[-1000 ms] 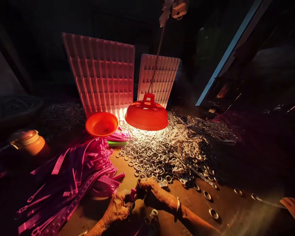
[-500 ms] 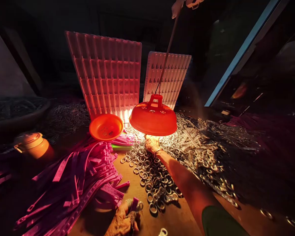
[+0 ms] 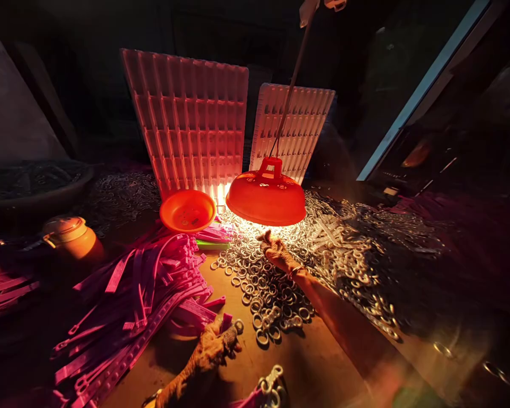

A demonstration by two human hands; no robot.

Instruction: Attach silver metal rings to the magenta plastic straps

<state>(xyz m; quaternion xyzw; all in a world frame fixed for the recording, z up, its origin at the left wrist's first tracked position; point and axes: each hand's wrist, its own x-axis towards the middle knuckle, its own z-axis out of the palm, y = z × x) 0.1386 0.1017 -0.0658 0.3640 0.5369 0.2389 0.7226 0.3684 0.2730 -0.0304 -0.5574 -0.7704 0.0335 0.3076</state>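
Note:
My left hand (image 3: 215,345) is closed around a pink strap (image 3: 226,322) low in the middle of the view. A metal ring (image 3: 238,326) shows at its fingertips, by the strap's end. Farther out, my right hand (image 3: 278,253) hovers at the heap of metal rings (image 3: 276,294), just below the red lamp shade (image 3: 266,198). Its fingers are curled; what they hold, if anything, is too small to make out. Left of my hands lies a large pile of pink straps (image 3: 153,289). Near the bottom edge, a pink strap end carries several rings (image 3: 272,385).
An orange bowl (image 3: 187,211) stands behind the straps, near a green strip (image 3: 212,245). Two ribbed panels (image 3: 191,124) stand upright at the back. A lidded jar (image 3: 74,238) is on the left. Flat metal pieces (image 3: 344,243) lie heaped on the right.
My right hand has drawn back a little from under the lamp, its fingers now curled. The left hand sits higher in view, still on the strap. The whole view has shifted slightly.

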